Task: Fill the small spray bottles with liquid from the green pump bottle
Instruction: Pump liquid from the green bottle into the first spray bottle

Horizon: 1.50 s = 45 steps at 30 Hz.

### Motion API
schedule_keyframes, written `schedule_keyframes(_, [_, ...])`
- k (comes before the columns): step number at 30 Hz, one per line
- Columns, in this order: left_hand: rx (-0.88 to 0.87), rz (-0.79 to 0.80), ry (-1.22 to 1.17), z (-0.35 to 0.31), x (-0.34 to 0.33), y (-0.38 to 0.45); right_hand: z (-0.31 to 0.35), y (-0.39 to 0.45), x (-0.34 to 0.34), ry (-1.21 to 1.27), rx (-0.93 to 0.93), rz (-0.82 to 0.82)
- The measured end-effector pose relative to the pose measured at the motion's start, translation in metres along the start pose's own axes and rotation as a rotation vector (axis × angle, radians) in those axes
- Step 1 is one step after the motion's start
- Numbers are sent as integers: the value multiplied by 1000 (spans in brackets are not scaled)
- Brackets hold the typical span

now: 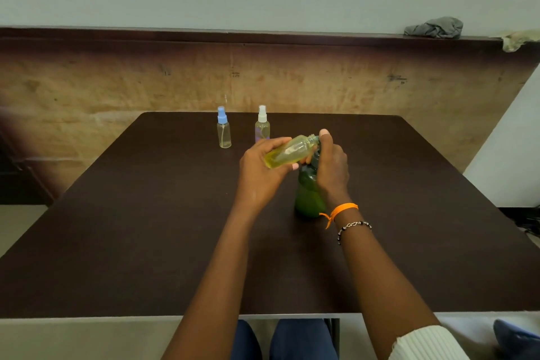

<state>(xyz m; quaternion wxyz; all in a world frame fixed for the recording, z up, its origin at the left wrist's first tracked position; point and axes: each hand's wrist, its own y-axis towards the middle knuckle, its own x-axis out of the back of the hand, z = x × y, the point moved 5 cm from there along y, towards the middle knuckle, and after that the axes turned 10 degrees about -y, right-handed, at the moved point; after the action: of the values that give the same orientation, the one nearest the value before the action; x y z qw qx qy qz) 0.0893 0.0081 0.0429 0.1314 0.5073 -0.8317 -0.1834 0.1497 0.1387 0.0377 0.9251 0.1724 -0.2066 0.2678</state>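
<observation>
1. One uncapped spray bottle (292, 151), partly filled with yellow liquid, is gripped tilted in the left hand (263, 166), its mouth held at the pump.
2. The green pump bottle (309, 196), mid-tabletop (146, 228), is clasped at its head by the right hand (331, 164).
3. Two capped bottles, blue-capped (224, 128) and white-capped (262, 124), stand farther back; their fill level cannot be judged.

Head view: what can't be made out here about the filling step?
- Pump head of the green pump bottle: hidden behind the right hand, so pressing can't be confirmed.
- Mouth of the uncapped spray bottle held tilted in the left hand: too small to show liquid entering.
- White-capped spray bottle: base hidden behind the left hand.
- The uncapped bottle's cap: not visible.
</observation>
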Motion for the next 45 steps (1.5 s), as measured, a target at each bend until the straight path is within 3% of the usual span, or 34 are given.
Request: schedule_keyframes(45, [38, -32, -31, 2, -2, -4, -2, 1, 0, -5, 45, -57])
